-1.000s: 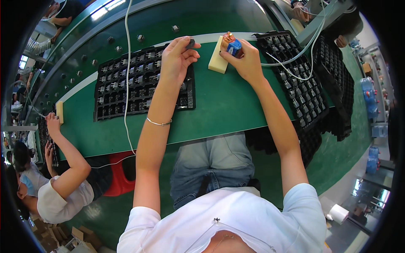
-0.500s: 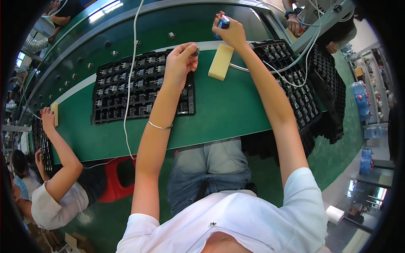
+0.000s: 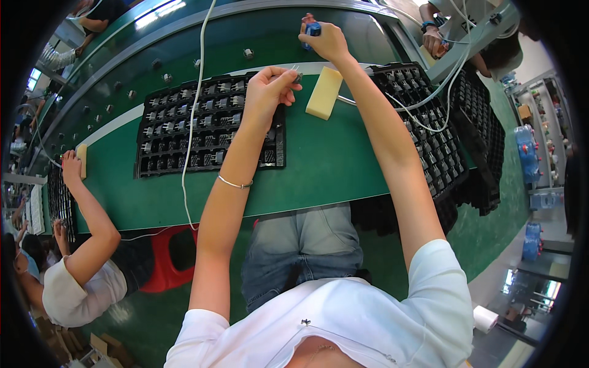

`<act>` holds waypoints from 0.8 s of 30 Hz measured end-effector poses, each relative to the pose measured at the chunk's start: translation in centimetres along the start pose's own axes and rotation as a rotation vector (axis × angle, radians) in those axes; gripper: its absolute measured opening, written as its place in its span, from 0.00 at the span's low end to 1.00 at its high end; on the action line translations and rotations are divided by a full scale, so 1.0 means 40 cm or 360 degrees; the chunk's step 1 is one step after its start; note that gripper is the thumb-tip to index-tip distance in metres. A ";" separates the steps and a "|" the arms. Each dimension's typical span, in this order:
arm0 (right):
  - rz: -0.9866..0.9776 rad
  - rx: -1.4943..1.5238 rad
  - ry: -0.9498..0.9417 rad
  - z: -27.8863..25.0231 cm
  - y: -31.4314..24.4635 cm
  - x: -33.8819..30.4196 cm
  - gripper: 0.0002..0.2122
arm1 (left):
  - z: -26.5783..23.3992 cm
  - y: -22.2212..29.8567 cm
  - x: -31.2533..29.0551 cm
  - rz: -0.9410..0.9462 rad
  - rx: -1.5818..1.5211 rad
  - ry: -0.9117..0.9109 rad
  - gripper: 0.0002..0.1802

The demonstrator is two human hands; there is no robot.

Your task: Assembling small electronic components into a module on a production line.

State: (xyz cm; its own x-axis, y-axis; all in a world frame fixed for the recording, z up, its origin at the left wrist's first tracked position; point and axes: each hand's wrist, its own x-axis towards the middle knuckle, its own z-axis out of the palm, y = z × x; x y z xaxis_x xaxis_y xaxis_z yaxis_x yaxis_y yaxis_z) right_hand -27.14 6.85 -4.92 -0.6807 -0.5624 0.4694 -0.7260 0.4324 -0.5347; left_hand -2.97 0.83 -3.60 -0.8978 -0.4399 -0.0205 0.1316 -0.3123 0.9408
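Observation:
Over the green worktop, my left hand (image 3: 267, 95) pinches a small dark part (image 3: 299, 78) with thin metal pins pointing up. Farther off and to the right, my right hand (image 3: 331, 43) is closed around a blue object (image 3: 313, 29) with an orange-brown end; its kind is unclear. Below and between the hands lies a pale yellow block (image 3: 324, 93), like a sponge. Beneath my left forearm, a black compartment tray (image 3: 279, 158) holds rows of small grey pinned parts; the forearm hides some of it.
At right, another black tray (image 3: 465, 173) of parts lies beside my right arm, with more trays beyond. White cables (image 3: 195, 110) cross the worktop. Single parts (image 3: 248, 53) sit on the green strip beyond. A co-worker's hand (image 3: 71, 165) is at far left, another (image 3: 434, 42) at far right.
My left hand has moved slightly right and turned, so the part's pins now show. My right hand, still around the blue object, has shifted a little left and away.

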 end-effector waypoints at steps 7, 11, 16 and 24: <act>0.0579 0.1427 -0.0357 -0.193 -0.151 -0.252 0.15 | 0.043 0.005 -0.023 0.0367 0.0441 0.0100 0.14; 0.0718 0.1792 -0.0367 -0.217 -0.108 -0.315 0.13 | 0.053 -0.012 -0.031 0.0385 0.0574 -0.0031 0.10; 0.0732 0.1763 -0.0583 -0.207 -0.102 -0.341 0.16 | 0.056 -0.018 -0.029 0.0403 0.0548 -0.0049 0.13; 0.0721 0.1859 -0.0677 -0.214 -0.091 -0.357 0.16 | 0.052 0.006 -0.033 0.0257 0.0529 -0.0205 0.14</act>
State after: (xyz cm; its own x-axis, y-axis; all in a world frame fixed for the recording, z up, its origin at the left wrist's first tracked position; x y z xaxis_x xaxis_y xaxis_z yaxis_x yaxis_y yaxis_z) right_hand -15.59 19.34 -3.66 -0.6002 -0.7982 -0.0511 0.2126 -0.0977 -0.9723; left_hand -2.65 3.09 -2.65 -0.9249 -0.3452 0.1596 0.1511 0.0516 0.9872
